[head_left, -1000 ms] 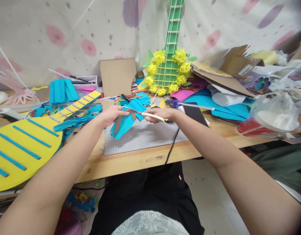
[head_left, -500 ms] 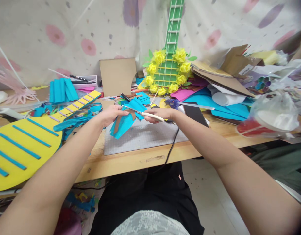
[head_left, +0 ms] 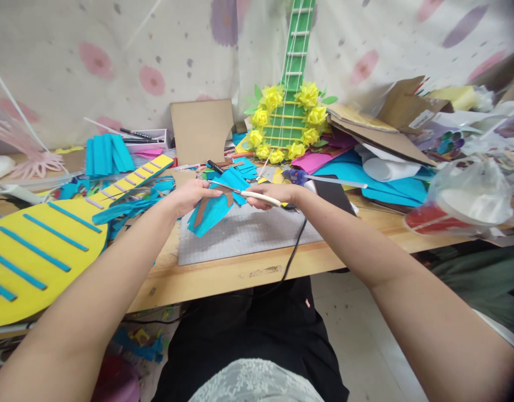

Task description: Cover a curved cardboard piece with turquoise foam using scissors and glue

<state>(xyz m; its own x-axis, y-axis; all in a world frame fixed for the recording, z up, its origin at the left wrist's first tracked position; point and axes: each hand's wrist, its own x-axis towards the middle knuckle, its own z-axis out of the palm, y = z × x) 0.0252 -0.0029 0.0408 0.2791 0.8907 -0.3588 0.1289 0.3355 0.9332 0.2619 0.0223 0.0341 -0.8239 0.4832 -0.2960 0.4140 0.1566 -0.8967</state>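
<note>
My right hand (head_left: pixel 271 195) is closed around the white handles of a pair of scissors (head_left: pixel 260 198), whose blades point left. Between the thumb and fingers of my left hand (head_left: pixel 193 196) is a piece of blue crepe paper (head_left: pixel 215 213), with a brown cardboard strip (head_left: pixel 201 211) lying along it. The blades lie across the blue paper, close to my left fingertips. Whether the blades are parted is too small to tell. Under both hands lies a grey cutting mat (head_left: pixel 240 243).
A yellow guitar shape (head_left: pixel 43 245) lies on the left. At the back stands a green guitar shape (head_left: pixel 288 111) edged with yellow paper flowers. A blue glue gun (head_left: pixel 296 177) is behind my right hand. On the right sits a bagged red-and-white bucket (head_left: pixel 445 212).
</note>
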